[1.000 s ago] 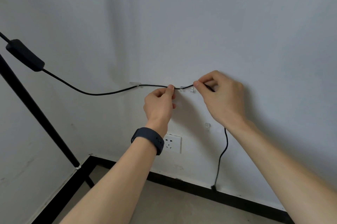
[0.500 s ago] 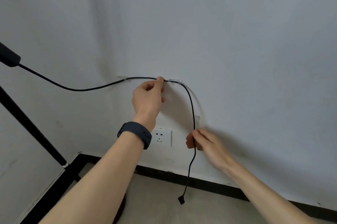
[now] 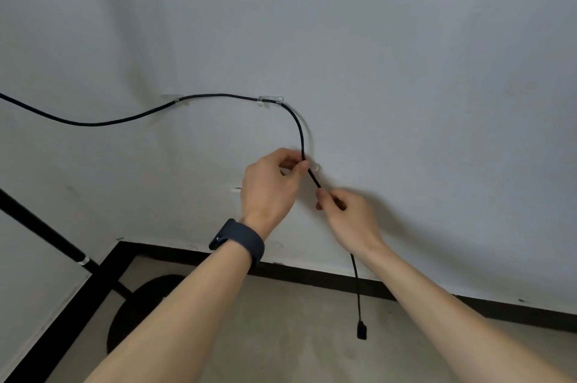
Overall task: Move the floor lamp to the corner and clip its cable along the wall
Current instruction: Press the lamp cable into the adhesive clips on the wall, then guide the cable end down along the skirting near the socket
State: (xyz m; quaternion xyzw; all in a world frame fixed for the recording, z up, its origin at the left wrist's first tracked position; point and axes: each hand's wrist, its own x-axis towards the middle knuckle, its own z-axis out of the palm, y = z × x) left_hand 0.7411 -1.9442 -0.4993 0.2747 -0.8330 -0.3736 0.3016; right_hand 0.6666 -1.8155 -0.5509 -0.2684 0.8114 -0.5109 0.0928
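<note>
Beside the small clear plastic wall clip (image 3: 314, 168), the thin black braided cable (image 3: 300, 133) runs near-vertical, pinched above by the left hand (image 3: 271, 186) and below by the right hand (image 3: 346, 211); the clip lies just right of the cable.

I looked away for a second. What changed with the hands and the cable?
Both hands dropped from the upper clip to the lower clip: left hand pinches the cable there, right hand grips it just below. The cable stays in the two upper clips, plug dangling.

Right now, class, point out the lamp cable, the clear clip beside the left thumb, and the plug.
lamp cable (image 3: 298, 128), head view, curved stretch.
clear clip (image 3: 314, 168), head view, its body.
plug (image 3: 361, 331), head view, hanging end.
</note>
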